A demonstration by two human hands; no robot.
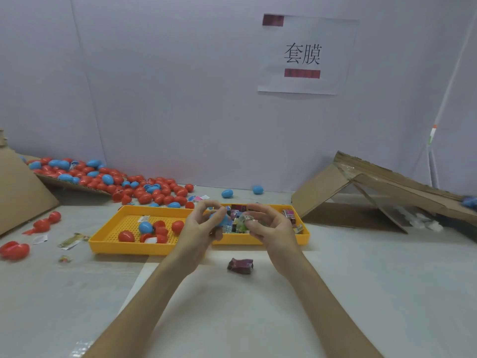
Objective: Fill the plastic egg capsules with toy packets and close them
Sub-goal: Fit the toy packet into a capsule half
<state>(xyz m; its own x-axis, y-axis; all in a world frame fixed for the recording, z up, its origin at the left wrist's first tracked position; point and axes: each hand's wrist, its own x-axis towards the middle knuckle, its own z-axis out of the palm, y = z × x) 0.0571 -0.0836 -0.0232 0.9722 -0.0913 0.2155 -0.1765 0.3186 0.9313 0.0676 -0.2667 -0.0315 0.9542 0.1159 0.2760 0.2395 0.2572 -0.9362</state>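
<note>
My left hand (204, 228) grips a blue egg capsule (219, 219) above the front edge of the yellow tray (154, 249). My right hand (268, 228) pinches a small greenish toy packet (244, 220) just to the right of the capsule, a short gap between them. The tray's left part holds a few red and blue capsules (154, 229); its right part holds several toy packets (237, 211), partly hidden by my hands. A dark purple packet (240, 265) lies on the table in front of the tray.
A big heap of red and blue capsules (116, 182) spills from cardboard at the back left. Two blue capsules (227, 193) lie behind the tray. Loose red capsules (14, 250) and wrappers (69, 240) are at the left. Folded cardboard (374, 192) stands at the right.
</note>
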